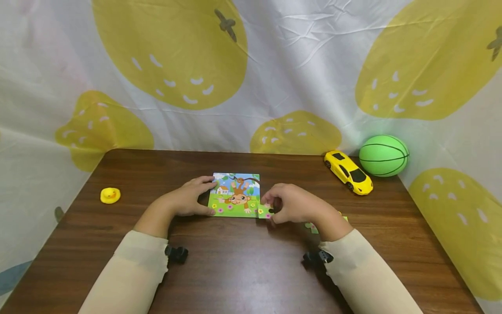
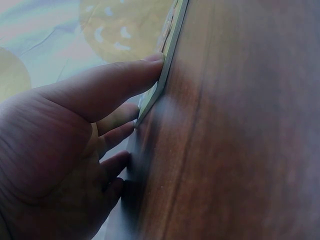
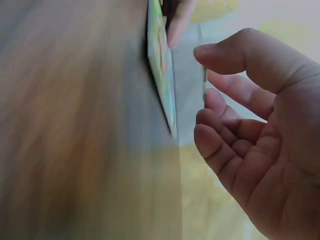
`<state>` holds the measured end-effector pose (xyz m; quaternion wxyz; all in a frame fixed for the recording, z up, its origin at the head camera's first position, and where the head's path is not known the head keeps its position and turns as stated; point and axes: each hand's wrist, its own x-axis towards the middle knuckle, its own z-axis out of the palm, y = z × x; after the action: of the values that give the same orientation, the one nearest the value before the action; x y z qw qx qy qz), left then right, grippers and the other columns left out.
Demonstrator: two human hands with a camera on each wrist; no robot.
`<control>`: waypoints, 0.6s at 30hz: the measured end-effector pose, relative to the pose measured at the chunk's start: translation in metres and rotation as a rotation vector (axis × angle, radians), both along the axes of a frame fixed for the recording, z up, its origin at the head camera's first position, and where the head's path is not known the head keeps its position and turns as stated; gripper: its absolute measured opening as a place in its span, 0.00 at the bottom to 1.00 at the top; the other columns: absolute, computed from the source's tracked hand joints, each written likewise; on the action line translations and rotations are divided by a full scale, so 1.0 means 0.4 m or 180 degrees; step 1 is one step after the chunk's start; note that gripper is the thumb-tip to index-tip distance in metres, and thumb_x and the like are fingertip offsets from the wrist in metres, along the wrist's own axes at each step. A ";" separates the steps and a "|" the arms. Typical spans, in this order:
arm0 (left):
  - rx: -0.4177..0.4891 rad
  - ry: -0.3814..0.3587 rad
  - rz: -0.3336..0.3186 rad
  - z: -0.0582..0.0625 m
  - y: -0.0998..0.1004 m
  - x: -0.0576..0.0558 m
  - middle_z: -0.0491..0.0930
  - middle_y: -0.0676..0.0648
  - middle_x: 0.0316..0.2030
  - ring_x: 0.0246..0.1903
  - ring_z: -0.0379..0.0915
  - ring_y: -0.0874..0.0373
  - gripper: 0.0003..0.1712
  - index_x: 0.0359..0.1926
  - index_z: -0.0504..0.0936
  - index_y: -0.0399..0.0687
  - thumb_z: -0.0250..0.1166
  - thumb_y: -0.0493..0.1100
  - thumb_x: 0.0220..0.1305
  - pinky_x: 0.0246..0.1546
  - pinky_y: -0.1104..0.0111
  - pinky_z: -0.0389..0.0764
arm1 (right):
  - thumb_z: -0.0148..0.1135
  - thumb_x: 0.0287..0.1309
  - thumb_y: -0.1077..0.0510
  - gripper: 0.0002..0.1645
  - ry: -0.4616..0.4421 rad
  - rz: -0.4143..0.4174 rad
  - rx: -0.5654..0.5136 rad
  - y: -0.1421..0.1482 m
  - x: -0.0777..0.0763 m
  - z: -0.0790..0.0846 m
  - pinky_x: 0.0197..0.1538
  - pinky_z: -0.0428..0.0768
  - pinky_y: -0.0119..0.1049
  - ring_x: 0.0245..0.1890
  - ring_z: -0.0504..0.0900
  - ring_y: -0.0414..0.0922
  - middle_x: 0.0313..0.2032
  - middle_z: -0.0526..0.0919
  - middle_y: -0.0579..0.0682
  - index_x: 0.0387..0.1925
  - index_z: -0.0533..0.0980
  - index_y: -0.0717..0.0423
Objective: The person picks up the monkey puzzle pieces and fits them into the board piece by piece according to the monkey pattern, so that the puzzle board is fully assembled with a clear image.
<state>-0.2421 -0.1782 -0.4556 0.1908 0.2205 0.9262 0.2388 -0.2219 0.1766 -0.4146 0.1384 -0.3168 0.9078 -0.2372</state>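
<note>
A square monkey puzzle point(image 1: 234, 207) in a flat board lies on the wooden table, its picture facing up. My left hand point(image 1: 188, 197) rests at its left side, the thumb on the near-left corner and fingertips by the upper left edge. In the left wrist view, the left thumb point(image 2: 127, 80) touches the board's edge. Between thumb and fingers, my right hand point(image 1: 296, 203) pinches a green puzzle piece point(image 1: 265, 211) with flowers, beside the board's lower right corner. That piece appears edge-on and thin in the right wrist view, raised off the table.
Loose puzzle pieces point(image 1: 312, 227) lie partly hidden under the right wrist. A yellow toy car point(image 1: 348, 172) and a green ball point(image 1: 383, 155) stand at the back right. At the left is a yellow rubber duck point(image 1: 110, 195). A fruit-print cloth point(image 1: 188, 131) hangs behind the table point(image 1: 243, 270).
</note>
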 end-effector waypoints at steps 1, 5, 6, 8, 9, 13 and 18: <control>-0.0001 -0.0002 -0.0004 0.000 0.000 0.000 0.46 0.46 0.87 0.86 0.38 0.33 0.58 0.86 0.57 0.54 0.75 0.64 0.65 0.79 0.30 0.53 | 0.77 0.46 0.58 0.24 0.0032 0.0028 -0.0013 -0.015 -0.008 0.003 0.48 0.81 0.35 0.42 0.81 0.42 0.42 0.85 0.42 0.49 0.87 0.47; 0.0004 -0.0021 0.0007 -0.002 -0.001 -0.001 0.45 0.48 0.87 0.86 0.38 0.34 0.58 0.86 0.56 0.57 0.75 0.65 0.64 0.79 0.30 0.53 | 0.76 0.51 0.58 0.22 0.0039 0.0061 -0.0060 -0.078 -0.043 0.013 0.48 0.82 0.36 0.43 0.82 0.44 0.44 0.85 0.43 0.51 0.87 0.47; 0.0009 -0.0024 0.0011 -0.002 0.000 -0.001 0.45 0.48 0.88 0.86 0.38 0.35 0.58 0.86 0.56 0.57 0.75 0.65 0.64 0.79 0.30 0.53 | 0.76 0.52 0.58 0.22 0.0033 0.0058 -0.0062 -0.093 -0.052 0.015 0.48 0.82 0.36 0.43 0.82 0.45 0.45 0.85 0.43 0.52 0.87 0.47; 0.0021 -0.0033 0.0016 -0.001 0.000 -0.001 0.45 0.49 0.88 0.86 0.38 0.35 0.58 0.86 0.56 0.57 0.75 0.65 0.64 0.80 0.31 0.53 | 0.76 0.54 0.58 0.23 -0.0001 0.0057 -0.0060 -0.122 -0.069 0.017 0.49 0.82 0.36 0.44 0.82 0.44 0.46 0.85 0.43 0.53 0.87 0.47; 0.0031 -0.0035 0.0014 -0.001 0.000 -0.001 0.45 0.49 0.87 0.86 0.38 0.35 0.58 0.86 0.56 0.57 0.75 0.65 0.64 0.80 0.31 0.53 | 0.75 0.54 0.58 0.23 -0.0013 0.0066 -0.0069 -0.136 -0.077 0.017 0.49 0.82 0.36 0.44 0.82 0.44 0.47 0.85 0.43 0.54 0.87 0.47; 0.0051 -0.0035 0.0006 0.000 -0.002 -0.002 0.46 0.48 0.87 0.86 0.38 0.35 0.58 0.86 0.57 0.56 0.75 0.65 0.64 0.80 0.31 0.53 | 0.75 0.54 0.57 0.24 -0.0071 0.0101 -0.0042 -0.184 -0.103 0.010 0.51 0.83 0.36 0.45 0.82 0.41 0.47 0.86 0.43 0.55 0.87 0.47; 0.0059 -0.0004 -0.0018 -0.004 -0.005 -0.003 0.47 0.47 0.87 0.86 0.39 0.34 0.58 0.86 0.58 0.53 0.75 0.65 0.64 0.79 0.30 0.53 | 0.76 0.57 0.57 0.24 -0.0213 0.0146 -0.0058 -0.225 -0.122 -0.010 0.52 0.85 0.36 0.45 0.85 0.39 0.47 0.89 0.43 0.57 0.87 0.49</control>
<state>-0.2433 -0.1801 -0.4573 0.1900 0.2247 0.9232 0.2470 -0.2706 0.0866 -0.4186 0.1712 -0.3307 0.8930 -0.2528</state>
